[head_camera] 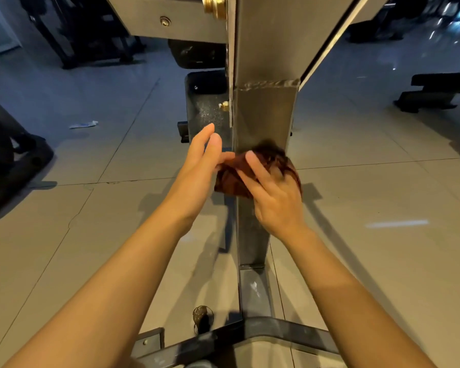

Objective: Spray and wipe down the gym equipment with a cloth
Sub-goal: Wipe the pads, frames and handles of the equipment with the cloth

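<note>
Dark reddish-brown cloth (260,172), bunched into a wad, lying against the near face of the grey metal upright post (263,112) of a gym machine, a little below the post's weld seam. The right hand (272,193) covers the cloth from the near side, palm toward the post; its index finger lies straight over the fabric while the other fingers, blurred, curl round the wad, so this grip is closed on the cloth. The left hand (199,168) stands edge-on just left of the cloth, fingers straight and together pointing up, thumb tip touching the cloth's left edge; its grip is apart and holds nothing. Both forearms reach in from the lower corners, bare. A brass fitting (224,105) projects from the post's left side above the hands. The post meets a dark base frame (252,288) on the tiled floor (369,195). A black bench (436,91) stands well apart at right.
</note>
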A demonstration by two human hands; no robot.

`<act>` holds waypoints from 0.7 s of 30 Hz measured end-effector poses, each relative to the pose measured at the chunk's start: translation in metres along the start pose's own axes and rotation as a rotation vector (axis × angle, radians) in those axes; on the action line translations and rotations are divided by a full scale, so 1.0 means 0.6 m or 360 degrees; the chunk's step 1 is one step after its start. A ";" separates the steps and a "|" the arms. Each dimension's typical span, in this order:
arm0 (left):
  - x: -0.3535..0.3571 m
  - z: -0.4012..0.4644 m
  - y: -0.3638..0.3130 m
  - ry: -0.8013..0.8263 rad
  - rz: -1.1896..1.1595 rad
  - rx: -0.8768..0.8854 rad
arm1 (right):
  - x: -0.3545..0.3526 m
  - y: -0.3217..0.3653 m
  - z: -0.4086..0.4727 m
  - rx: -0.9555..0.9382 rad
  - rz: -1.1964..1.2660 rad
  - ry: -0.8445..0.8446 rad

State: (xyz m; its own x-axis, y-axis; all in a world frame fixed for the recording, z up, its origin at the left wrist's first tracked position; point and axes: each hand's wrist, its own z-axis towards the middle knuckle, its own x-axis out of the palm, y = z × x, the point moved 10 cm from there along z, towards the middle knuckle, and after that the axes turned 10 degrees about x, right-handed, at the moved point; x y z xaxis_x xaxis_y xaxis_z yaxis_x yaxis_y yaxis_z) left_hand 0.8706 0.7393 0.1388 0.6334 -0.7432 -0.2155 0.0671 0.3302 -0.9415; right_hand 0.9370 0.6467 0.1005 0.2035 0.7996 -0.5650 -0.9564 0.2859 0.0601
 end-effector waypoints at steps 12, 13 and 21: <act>-0.043 -0.016 0.017 -0.0093 0.0167 -0.0140 | 0.063 0.006 -0.051 -0.0152 0.0189 -0.0103; -0.036 -0.017 0.020 -0.0055 0.0189 -0.0157 | 0.088 0.018 -0.083 -0.0233 0.0129 0.0011; -0.011 -0.013 0.025 0.0001 0.0261 -0.0201 | 0.156 0.034 -0.167 -0.0455 0.0135 0.0665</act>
State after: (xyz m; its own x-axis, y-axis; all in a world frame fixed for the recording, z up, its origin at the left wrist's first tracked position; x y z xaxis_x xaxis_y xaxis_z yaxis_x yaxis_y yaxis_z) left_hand 0.8616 0.7447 0.1239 0.6274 -0.6857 -0.3690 -0.1342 0.3715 -0.9187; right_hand 0.9154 0.6746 -0.0338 0.0772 0.5176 -0.8521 -0.9969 0.0265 -0.0742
